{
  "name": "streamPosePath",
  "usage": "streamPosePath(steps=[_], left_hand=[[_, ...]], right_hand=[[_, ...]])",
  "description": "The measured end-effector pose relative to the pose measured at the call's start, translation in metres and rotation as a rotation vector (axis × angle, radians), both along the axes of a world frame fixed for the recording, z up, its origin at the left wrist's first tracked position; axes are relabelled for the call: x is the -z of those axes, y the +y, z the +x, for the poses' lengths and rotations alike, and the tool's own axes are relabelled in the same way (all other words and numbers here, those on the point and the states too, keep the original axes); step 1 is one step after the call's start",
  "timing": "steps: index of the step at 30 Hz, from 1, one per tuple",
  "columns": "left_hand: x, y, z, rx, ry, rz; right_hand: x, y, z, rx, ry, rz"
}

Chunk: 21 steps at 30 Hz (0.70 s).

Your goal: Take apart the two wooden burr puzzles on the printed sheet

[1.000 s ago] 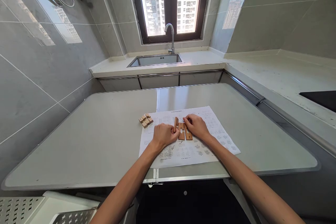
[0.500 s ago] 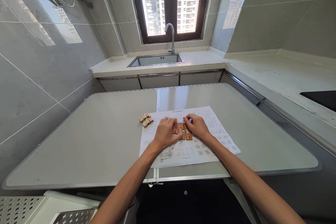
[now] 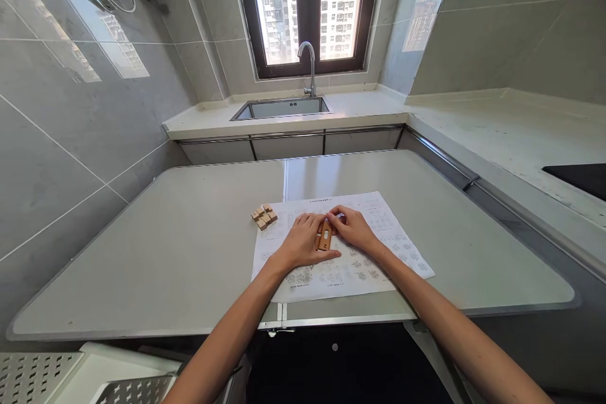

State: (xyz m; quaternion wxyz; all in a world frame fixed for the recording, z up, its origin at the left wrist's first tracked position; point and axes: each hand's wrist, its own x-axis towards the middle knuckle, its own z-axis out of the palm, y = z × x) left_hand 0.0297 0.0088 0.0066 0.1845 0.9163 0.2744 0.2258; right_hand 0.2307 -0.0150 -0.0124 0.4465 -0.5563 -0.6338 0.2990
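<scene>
Several flat notched wooden puzzle pieces (image 3: 324, 235) lie pressed together on a printed paper sheet (image 3: 360, 268) on the grey table. My left hand (image 3: 303, 243) curls over their left side, fingers closed against the wood. From the right, my right hand (image 3: 354, 229) pinches the same bundle at its far end. Only one brown face of the pieces shows between the hands. A small cluster of pale wooden blocks (image 3: 263, 216) sits just off the sheet's left corner, untouched.
The grey table (image 3: 180, 265) ends at a front edge near me. Beyond it stand a counter with a steel sink (image 3: 279, 107) and tap (image 3: 310, 66) under a window. A counter with a dark hob (image 3: 577, 177) runs along the right.
The pieces lay side by side, spread out, a second ago. Both hands have pushed them together into one tight bundle, and my left hand has slid right over them.
</scene>
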Motion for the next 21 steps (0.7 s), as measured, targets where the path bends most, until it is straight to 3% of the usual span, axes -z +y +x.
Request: streamPosePath(steps=[7,21], left_hand=[[0.007,0.004,-0.001,-0.075,0.071,0.123],[0.02,0.029,-0.006,-0.56,0.197,0.203]], right_hand=[[0.002,0.001,-0.001,-0.001,0.002,0.008],[0.003,0.001,-0.001,0.001,-0.123,0.014]])
